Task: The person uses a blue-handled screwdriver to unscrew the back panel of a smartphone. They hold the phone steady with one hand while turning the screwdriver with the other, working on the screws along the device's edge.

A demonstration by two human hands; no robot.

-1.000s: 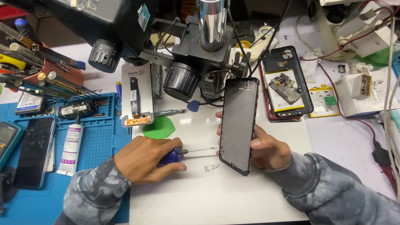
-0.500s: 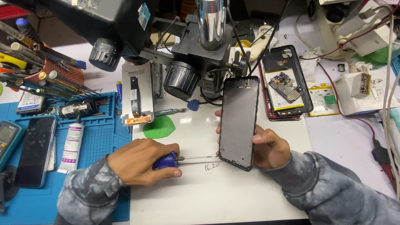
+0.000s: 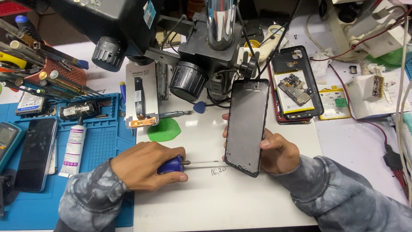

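Right hand (image 3: 279,150) clamps black phone frame (image 3: 246,126) upright; left hand (image 3: 146,165), closed on blue screwdriver (image 3: 189,163), has brought its tip to the frame's lower edge since 1 s ago.

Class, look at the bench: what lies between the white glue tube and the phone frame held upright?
In the head view, the left hand gripping a blue-handled screwdriver lies between glue tube and phone frame.
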